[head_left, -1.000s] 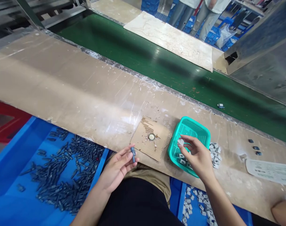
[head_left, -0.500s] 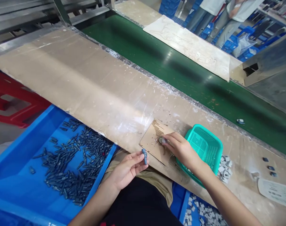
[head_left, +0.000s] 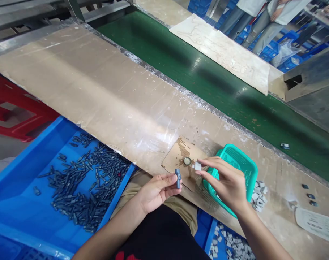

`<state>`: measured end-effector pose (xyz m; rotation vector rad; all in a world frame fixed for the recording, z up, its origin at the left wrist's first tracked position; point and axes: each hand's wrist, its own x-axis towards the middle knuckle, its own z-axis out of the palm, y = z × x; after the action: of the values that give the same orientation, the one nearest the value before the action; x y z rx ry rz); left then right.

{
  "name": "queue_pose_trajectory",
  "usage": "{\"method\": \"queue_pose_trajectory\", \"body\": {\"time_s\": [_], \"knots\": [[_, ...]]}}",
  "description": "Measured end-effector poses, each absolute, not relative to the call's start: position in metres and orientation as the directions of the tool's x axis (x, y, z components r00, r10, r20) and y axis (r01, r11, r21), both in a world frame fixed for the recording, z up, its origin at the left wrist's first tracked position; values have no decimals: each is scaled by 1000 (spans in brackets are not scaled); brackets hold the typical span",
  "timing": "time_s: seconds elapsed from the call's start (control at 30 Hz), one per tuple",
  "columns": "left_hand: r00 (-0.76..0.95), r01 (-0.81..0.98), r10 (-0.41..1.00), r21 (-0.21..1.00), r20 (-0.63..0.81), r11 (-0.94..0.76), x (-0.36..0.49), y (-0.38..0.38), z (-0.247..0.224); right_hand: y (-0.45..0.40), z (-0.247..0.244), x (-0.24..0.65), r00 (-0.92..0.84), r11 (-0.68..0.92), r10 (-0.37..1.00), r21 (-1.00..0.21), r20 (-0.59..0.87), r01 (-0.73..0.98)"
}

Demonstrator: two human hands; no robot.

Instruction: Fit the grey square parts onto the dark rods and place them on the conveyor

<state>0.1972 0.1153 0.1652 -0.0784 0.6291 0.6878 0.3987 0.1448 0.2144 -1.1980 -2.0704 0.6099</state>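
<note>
The left hand [head_left: 156, 189] pinches a small dark blue pin [head_left: 178, 178] upright between thumb and fingertips, at the near edge of the worktop [head_left: 105, 97], just over a cardboard scrap [head_left: 178, 159]. The right hand [head_left: 229, 184] grips a small white chip [head_left: 198, 166] between thumb and forefinger, close beside the pin and just right of a round metal ring [head_left: 187, 161] lying on the scrap. Under this hand sits a green basket [head_left: 243, 162], with loose white chips [head_left: 258, 196] on the worktop beside it. Below the near edge, a blue bin [head_left: 26, 159] holds many dark pins [head_left: 83, 187].
</note>
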Motion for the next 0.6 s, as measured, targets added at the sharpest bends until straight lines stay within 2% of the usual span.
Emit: {"method": "queue_pose_trajectory", "body": {"time_s": [0.13,0.37,0.6], "knots": [[658,-566,562,161,-501,808,208,120,179,122,235,393,-311,454,887,-762,340,461],[728,-502,548,224,-412,835,215,119,187,111,245,391,-346,469,875,-768,339,435],[693,-464,579,350,-428,814,212,116,199,110,251,394,-400,466,866,-775,300,427]]}}
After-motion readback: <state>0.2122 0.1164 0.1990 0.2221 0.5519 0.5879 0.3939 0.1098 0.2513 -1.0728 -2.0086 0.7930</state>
